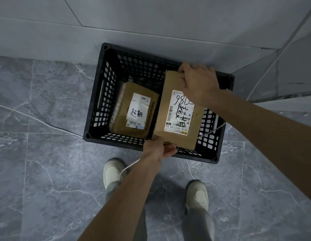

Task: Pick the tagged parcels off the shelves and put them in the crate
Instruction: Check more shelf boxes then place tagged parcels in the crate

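Head view.

Item 1: flat, oblong brown cardboard parcel with a white printed label overwritten in black marker (pixel 179 112). It lies lengthwise over the right half of the crate, label up, its near end above the near rim. Whether its far end touches the crate floor cannot be told.

Item 2: left hand (pixel 157 150). It pinches the parcel's near left corner, thumb under, fingers curled.

Item 3: right hand (pixel 198 82). It grasps the far end from above, fingers wrapped over the edge.

Handling, as judged: stiff corrugated board that holds its shape and is carried easily at two ends, so probably light to moderate. The paper face is dry, not slippery. Opposite short ends are the sound places to hold.

Item 4: black plastic lattice-walled crate (pixel 106 94), on the floor against the wall.

Item 5: smaller, thicker brown cardboard box with a white handwritten label (pixel 134 110). It rests on the crate floor in the left half, just beside the held parcel; the right half appears free to receive it.

Item 6: thin white cord (pixel 212 131), crossing the crate's right near side under the parcel and running by the left wrist. It is a likely snag.

Item 7: grey veined floor tiles (pixel 47 171); grey wall panels (pixel 151 20); two off-white shoes (pixel 113 174) near the crate.
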The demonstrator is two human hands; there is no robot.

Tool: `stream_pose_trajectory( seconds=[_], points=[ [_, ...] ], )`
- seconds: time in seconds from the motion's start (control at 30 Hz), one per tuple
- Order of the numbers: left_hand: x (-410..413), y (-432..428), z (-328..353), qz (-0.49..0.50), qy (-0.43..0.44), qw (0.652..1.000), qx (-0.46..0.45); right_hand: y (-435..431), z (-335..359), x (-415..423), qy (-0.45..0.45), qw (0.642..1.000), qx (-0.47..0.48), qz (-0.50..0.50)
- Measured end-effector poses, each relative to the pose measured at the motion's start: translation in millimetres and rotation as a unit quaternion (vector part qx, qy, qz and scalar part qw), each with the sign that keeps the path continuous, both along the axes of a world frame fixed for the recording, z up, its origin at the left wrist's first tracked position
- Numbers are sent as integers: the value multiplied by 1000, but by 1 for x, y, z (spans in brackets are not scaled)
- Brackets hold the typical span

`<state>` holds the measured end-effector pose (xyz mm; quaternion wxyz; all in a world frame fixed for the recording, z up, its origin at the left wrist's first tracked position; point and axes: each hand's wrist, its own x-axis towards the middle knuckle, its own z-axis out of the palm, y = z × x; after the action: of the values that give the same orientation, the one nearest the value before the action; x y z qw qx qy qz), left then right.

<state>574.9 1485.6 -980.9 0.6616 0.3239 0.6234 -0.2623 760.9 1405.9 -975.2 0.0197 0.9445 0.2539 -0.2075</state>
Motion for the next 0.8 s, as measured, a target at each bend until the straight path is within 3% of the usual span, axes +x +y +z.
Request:
stream_pose_trajectory(
  seconds=[0.13,0.37,0.8],
  points=[
    [6,2,-2,8,7,1000,12,6,-6,-1,42,999,20,-19],
    [7,6,0,-23,8,1000,18,19,-14,-4,14,1000,1,-4],
    [17,48,-22,9,40,998,50,41,-52,-12,88,996,21,-23]
  ],
)
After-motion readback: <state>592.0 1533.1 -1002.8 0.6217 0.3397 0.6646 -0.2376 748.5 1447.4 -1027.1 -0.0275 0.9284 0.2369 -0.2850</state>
